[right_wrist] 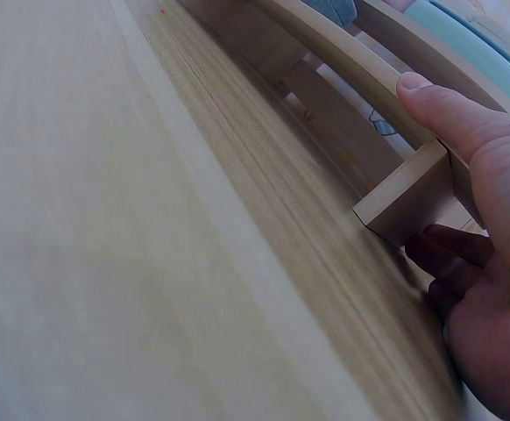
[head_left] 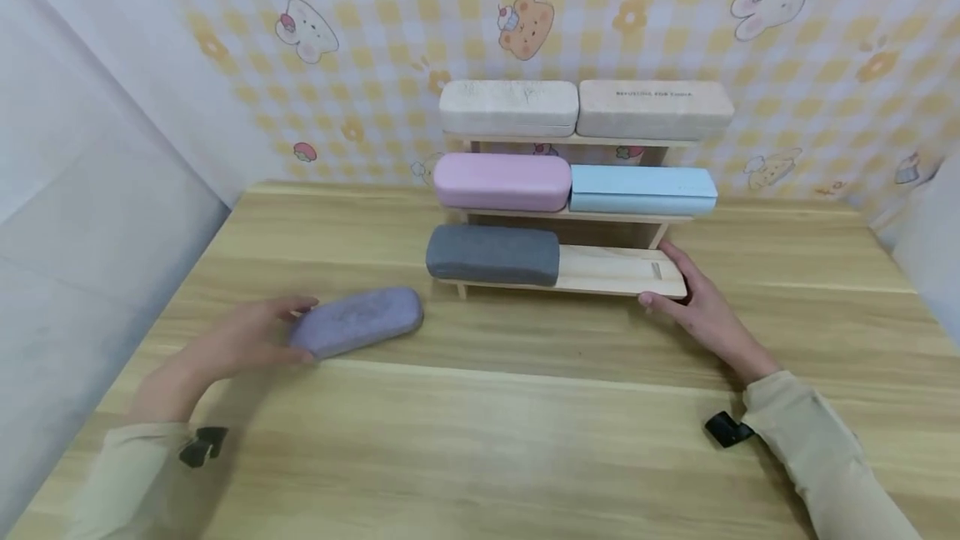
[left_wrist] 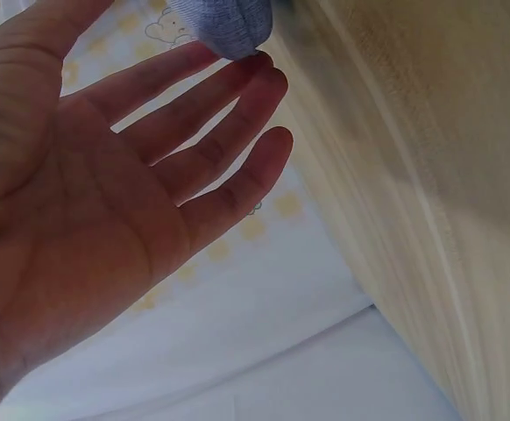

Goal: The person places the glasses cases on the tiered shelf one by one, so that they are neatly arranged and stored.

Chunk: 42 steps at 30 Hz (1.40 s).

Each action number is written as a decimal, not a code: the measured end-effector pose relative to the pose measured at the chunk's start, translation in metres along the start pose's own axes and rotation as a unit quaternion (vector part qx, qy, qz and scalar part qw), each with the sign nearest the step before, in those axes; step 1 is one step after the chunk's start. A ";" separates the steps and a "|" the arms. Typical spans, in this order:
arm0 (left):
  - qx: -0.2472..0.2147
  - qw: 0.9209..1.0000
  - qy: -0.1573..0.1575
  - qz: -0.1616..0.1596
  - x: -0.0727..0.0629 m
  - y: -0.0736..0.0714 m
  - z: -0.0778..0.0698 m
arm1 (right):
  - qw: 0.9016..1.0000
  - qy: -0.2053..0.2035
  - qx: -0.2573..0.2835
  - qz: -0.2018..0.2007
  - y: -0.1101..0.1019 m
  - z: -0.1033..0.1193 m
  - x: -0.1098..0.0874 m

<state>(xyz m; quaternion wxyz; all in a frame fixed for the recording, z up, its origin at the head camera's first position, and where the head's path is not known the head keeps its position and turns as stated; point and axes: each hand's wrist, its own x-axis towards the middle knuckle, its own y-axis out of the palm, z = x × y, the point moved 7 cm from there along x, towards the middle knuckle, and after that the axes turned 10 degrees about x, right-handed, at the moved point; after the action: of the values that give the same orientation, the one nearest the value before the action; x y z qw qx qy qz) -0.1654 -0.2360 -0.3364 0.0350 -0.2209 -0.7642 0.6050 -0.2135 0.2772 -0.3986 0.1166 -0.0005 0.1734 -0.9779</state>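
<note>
My left hand (head_left: 243, 336) pinches the left end of a purple-grey glasses case (head_left: 360, 322), thumb at the near side and fingers at the far side. In the left wrist view the fingertips meet one end of the case (left_wrist: 229, 24); the rest of it is out of frame. A three-tier wooden shelf (head_left: 618, 269) stands right of it. My right hand (head_left: 697, 298) grips the bottom tier's right end. Its thumb lies along the front edge, while the fingers curl behind the end support (right_wrist: 408, 193). A dark grey case (head_left: 492, 255) occupies the bottom tier's left half.
A pink case (head_left: 502, 182) and a light blue case (head_left: 642, 190) sit side by side on the middle tier. Above them are a whitish case (head_left: 508, 108) and a beige case (head_left: 655, 109). Behind the wooden table (head_left: 480, 440) rises a yellow checked backdrop (head_left: 420, 32).
</note>
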 end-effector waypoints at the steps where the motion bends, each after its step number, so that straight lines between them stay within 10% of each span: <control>1: -0.001 1.000 -0.002 0.004 0.001 0.002 0.000 | 1.000 0.001 0.000 0.001 0.000 0.000 0.000; 42: 0.077 0.990 0.065 -0.104 -0.001 0.009 -0.030 | 1.000 -0.007 -0.008 -0.005 -0.003 -0.002 -0.003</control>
<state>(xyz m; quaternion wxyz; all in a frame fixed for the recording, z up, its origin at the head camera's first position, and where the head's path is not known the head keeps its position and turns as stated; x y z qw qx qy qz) -0.1525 -0.2073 -0.3364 0.1637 -0.1756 -0.7304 0.6394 -0.2119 0.2812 -0.3992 0.1125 -0.0090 0.1800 -0.9772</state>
